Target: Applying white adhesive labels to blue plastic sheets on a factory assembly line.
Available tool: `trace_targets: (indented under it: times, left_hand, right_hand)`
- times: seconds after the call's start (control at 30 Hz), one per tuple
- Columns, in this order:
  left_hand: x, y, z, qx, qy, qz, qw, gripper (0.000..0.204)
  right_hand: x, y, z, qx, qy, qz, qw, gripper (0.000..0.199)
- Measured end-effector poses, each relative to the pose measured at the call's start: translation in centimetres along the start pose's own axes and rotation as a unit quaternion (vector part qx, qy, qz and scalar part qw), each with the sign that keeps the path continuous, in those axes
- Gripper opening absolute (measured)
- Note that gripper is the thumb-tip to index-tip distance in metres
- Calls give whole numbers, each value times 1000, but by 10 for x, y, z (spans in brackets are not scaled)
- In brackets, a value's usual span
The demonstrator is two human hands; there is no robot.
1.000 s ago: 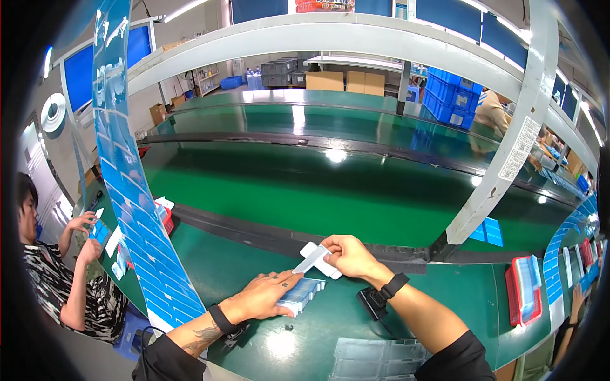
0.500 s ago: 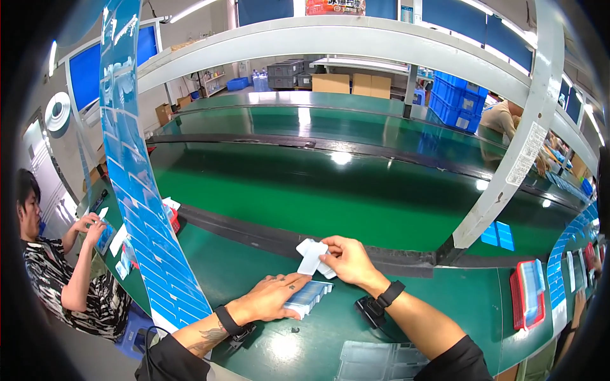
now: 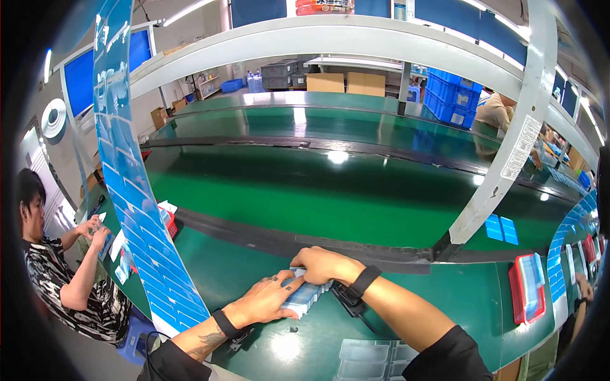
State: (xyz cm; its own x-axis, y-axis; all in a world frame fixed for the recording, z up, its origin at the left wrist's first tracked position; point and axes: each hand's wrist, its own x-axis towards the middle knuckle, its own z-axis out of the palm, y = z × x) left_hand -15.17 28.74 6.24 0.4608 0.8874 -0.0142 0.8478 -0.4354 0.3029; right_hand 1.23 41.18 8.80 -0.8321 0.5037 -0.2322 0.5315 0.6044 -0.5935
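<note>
"One stack of pale-blue pieces point(image 3: 307, 298) lies on the green table point(image 3: 457, 305); the fingers?"
"Left hand point(image 3: 270, 300), clamped on it; right hand point(image 3: 323, 263), curled at its far end, pinching or not I cannot tell; containers?"
"Red basket point(image 3: 516, 295) at right; bluish sheets inside."

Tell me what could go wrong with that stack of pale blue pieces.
The stack of pale blue pieces could slip askew: its right edge looks uneven under the left grip. Also, the black device close to its right might nudge it if the right grip shifts.
</note>
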Motion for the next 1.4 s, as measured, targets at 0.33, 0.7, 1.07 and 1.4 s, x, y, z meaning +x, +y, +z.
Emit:
trace_targets:
  times: [0.33,0.7,1.07,1.4]
  left_hand:
    - [0,1,-1,97,60,20,993,91]
    - [6,3,-5,-66,-21,-50,996,99]
    - [1,4,11,-136,36,-79,987,94]
    - [26,-13,10,-3,64,13,998,84]
  right_hand:
    - [-6,18,53,278,167,25,946,41]
    - [17,19,62,333,313,58,888,40]
    - [-18,-6,100,401,382,159,817,66]
    - [-5,-43,105,379,433,171,799,68]
